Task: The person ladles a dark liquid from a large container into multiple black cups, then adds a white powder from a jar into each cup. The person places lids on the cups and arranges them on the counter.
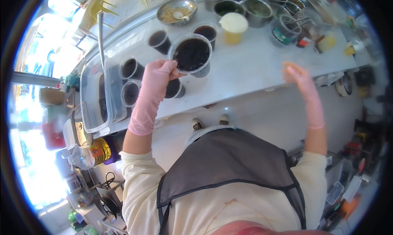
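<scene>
My left hand point(165, 70), in a thin pink glove, grips a clear plastic cup point(202, 70) by its rim. Dark, glossy contents point(192, 54) nearly fill the cup, which is held tilted above the white worktop point(238, 74). Several similar cups of dark contents stand around it, among them a back-left cup point(160, 43), one behind the held cup point(206, 33), and one partly hidden below my left hand point(175, 89). To the right, my gloved right hand point(293, 73) is blurred over the worktop's front edge, apparently with nothing in it.
At left, a clear plastic tub point(89, 112) contains dark matter and a long-handled utensil point(100, 38). A metal bowl point(187, 5) with a white spoon and several metal pots point(256, 12) line the back. A white-topped yellow container point(232, 35) stands nearer. Tongs rest in a container point(284, 35) at right.
</scene>
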Tool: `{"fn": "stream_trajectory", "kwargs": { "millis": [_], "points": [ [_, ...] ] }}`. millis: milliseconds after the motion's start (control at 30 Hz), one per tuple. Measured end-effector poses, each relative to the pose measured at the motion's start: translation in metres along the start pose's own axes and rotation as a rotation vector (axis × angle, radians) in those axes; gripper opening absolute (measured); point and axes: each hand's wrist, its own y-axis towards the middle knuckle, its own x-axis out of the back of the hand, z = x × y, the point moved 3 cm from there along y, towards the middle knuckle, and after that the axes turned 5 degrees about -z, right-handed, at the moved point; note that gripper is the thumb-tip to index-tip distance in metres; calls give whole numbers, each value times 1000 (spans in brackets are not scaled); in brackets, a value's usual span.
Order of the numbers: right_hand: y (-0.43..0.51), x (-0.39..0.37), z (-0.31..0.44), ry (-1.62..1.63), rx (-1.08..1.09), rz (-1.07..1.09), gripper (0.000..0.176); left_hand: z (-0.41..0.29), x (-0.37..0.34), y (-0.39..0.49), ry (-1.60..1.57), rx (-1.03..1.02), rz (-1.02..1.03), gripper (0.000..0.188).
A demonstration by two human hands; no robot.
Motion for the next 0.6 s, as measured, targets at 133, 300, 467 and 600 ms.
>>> {"fn": "stream_trajectory", "kwargs": {
  "millis": [133, 300, 467, 600],
  "points": [
    [-32, 16, -67, 94, -106, -141, 41, 34, -30, 1, 71, 48, -54, 21],
    [-53, 26, -117, 148, -215, -332, 39, 71, -45, 1, 174, 92, -187, 22],
    [-28, 55, -128, 166, -292, -612, 37, 99, -51, -4, 9, 65, -284, 21],
    [6, 86, -122, 234, -228, -704, 38, 117, -60, -8, -98, 47, -359, 22]
  ]
}}
